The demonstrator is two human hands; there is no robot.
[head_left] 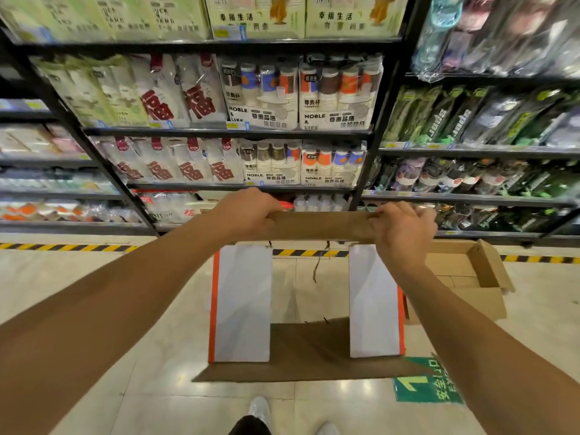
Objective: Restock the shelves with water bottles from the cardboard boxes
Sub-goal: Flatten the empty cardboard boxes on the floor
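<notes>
I hold an emptied cardboard box (pixel 317 227) in the air in front of me, opened out so the floor shows through it. Its white side flaps (pixel 241 302) with orange edges hang down and a brown flap (pixel 307 350) lies at the bottom. My left hand (pixel 248 211) grips the top edge at the left. My right hand (pixel 401 230) grips the same edge at the right. Water bottles (pixel 320 203) stand on the lowest shelf just behind the box's top edge, partly hidden.
A second open cardboard box (pixel 467 277) sits on the floor to the right. Black shelves (pixel 226 131) with paper cup packs and bagged goods fill the wall ahead. Yellow-black tape (pixel 62 247) marks the floor by the shelves. My shoe (pixel 260 409) is below.
</notes>
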